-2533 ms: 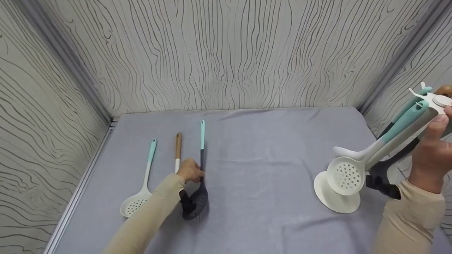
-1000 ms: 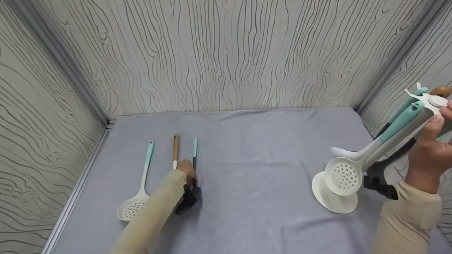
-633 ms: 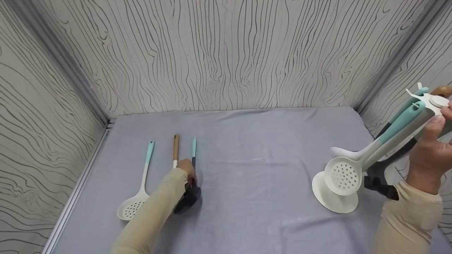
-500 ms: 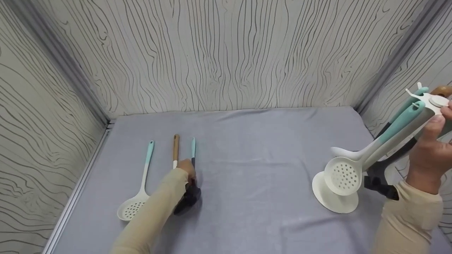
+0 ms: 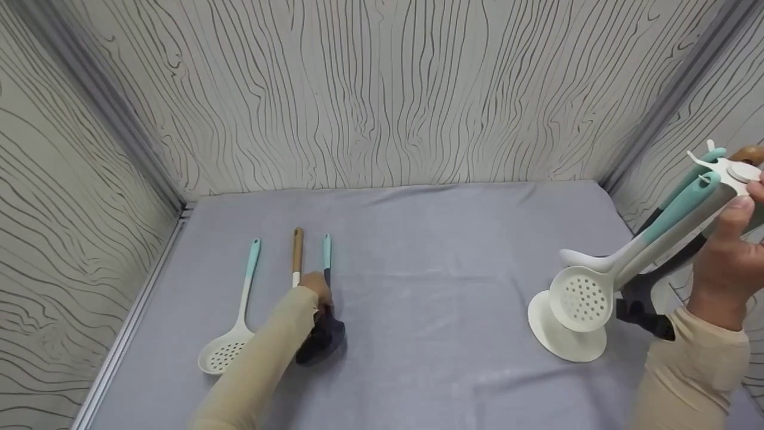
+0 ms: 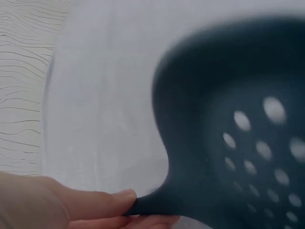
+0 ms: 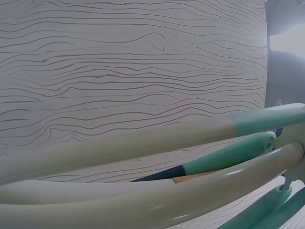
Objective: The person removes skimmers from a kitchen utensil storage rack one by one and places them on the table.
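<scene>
My left hand pinches the neck of a dark skimmer, thumb above and fingers below in the left wrist view. Its mint handle end points away from me, and its perforated bowl is partly behind my wrist gear. At the right, my right hand holds the top of a white utensil stand, thumb at the hooked hub. Several utensils hang there, among them a white skimmer with a mint handle. The right wrist view shows the post and hanging handles, not the hand.
Left of my left arm lies a white skimmer with a mint handle. A utensil with a brown handle lies between it and my hand, its lower part under my sleeve. Grey cloth covers the table; wood-patterned panels enclose it.
Since the earliest frame, my left hand has drawn the dark skimmer slightly toward me and leftward. In the last half second its bowl has turned a little. My right hand has stayed at the stand.
</scene>
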`<state>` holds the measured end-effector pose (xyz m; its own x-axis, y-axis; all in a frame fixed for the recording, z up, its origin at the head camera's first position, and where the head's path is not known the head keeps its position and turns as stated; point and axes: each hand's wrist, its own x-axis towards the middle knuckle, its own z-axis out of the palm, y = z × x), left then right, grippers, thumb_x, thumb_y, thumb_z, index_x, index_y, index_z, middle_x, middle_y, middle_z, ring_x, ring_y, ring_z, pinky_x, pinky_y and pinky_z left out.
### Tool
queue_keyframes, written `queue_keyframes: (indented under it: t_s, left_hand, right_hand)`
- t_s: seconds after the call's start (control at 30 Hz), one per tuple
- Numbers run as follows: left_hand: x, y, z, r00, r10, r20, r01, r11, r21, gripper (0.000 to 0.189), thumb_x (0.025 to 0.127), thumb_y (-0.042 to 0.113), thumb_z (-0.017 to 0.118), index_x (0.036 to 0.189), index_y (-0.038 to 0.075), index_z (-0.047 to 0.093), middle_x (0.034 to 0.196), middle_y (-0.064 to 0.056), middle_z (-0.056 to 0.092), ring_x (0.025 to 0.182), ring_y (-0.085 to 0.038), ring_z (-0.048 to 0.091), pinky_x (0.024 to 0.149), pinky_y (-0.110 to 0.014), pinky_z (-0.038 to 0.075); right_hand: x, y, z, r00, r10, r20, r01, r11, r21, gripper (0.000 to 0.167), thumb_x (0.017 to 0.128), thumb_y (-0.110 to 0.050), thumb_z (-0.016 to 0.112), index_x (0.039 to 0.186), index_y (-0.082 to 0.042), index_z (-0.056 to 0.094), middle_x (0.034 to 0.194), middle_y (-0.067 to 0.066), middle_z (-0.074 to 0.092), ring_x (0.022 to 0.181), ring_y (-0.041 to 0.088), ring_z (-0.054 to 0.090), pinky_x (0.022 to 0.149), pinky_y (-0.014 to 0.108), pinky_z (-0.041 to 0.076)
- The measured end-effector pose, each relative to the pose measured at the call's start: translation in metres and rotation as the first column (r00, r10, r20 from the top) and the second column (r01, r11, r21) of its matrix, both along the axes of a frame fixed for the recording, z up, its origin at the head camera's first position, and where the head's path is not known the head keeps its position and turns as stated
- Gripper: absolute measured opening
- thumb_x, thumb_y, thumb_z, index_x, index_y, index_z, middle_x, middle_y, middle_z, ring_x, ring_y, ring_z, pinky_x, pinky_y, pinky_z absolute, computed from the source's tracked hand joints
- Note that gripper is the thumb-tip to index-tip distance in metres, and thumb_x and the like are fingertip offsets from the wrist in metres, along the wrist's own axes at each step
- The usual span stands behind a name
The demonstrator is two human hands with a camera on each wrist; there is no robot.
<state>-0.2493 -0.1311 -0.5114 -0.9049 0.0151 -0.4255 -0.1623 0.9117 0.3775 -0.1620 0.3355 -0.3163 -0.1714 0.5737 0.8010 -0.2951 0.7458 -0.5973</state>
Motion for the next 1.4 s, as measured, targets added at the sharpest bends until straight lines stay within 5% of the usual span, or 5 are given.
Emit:
queue_keyframes:
  t_s: [0.17, 0.4, 0.73, 1.03, 1.4]
  left_hand:
    - [0.001, 0.000, -0.004, 1.000, -0.001, -0.021, 0.000, 1.000, -0.010, 0.029, 0.077, 0.003, 0.074, 0.100, -0.014, 0.068, 0.103, -0.025, 0.071, 0.086, -0.025, 0.064, 0.084, -0.039, 0.059]
    - [0.004, 0.004, 0.007, 1.000, 0.013, -0.011, -0.013, 1.000, -0.012, 0.018, 0.080, -0.003, 0.064, 0.095, -0.012, 0.068, 0.096, -0.022, 0.070, 0.071, -0.021, 0.050, 0.066, -0.030, 0.052]
    - [-0.001, 0.009, -0.010, 0.998, -0.015, -0.056, 0.010, 0.997, -0.078, 0.015, 0.081, -0.001, 0.062, 0.092, -0.009, 0.069, 0.094, -0.020, 0.071, 0.069, -0.021, 0.049, 0.058, -0.028, 0.043]
    - [-0.001, 0.011, -0.012, 0.995, -0.023, -0.097, 0.014, 0.996, -0.084, 0.020, 0.077, 0.000, 0.066, 0.093, -0.012, 0.068, 0.095, -0.025, 0.071, 0.076, -0.024, 0.060, 0.072, -0.036, 0.057]
    - [0.000, 0.008, -0.010, 0.997, -0.002, -0.071, -0.002, 0.998, -0.058, 0.025, 0.079, 0.004, 0.067, 0.097, -0.013, 0.067, 0.095, -0.024, 0.071, 0.077, -0.023, 0.060, 0.078, -0.037, 0.058]
  right_hand:
    - [-0.001, -0.001, 0.000, 1.000, 0.006, -0.004, -0.006, 1.000, 0.001, 0.032, 0.084, -0.018, 0.048, 0.102, 0.002, 0.065, 0.116, -0.023, 0.059, 0.112, -0.005, 0.053, 0.106, 0.014, 0.040]
    - [-0.001, 0.002, -0.001, 1.000, -0.018, 0.024, 0.018, 1.000, 0.013, 0.034, 0.084, -0.018, 0.048, 0.104, 0.005, 0.062, 0.116, -0.025, 0.057, 0.110, -0.010, 0.050, 0.106, 0.013, 0.039]
    - [0.001, 0.002, 0.000, 1.000, -0.014, 0.003, 0.014, 1.000, 0.001, 0.030, 0.085, -0.017, 0.050, 0.103, -0.001, 0.067, 0.117, -0.019, 0.062, 0.115, -0.001, 0.055, 0.110, 0.020, 0.038]
    - [0.001, 0.004, 0.000, 1.000, -0.001, 0.014, 0.001, 1.000, -0.013, 0.030, 0.086, -0.019, 0.050, 0.105, -0.004, 0.068, 0.116, -0.024, 0.060, 0.113, -0.006, 0.053, 0.109, 0.017, 0.038]
    - [0.000, 0.007, -0.002, 1.000, 0.001, 0.031, -0.001, 1.000, -0.006, 0.032, 0.086, -0.019, 0.049, 0.107, -0.004, 0.067, 0.119, -0.021, 0.060, 0.116, -0.004, 0.053, 0.111, 0.019, 0.037]
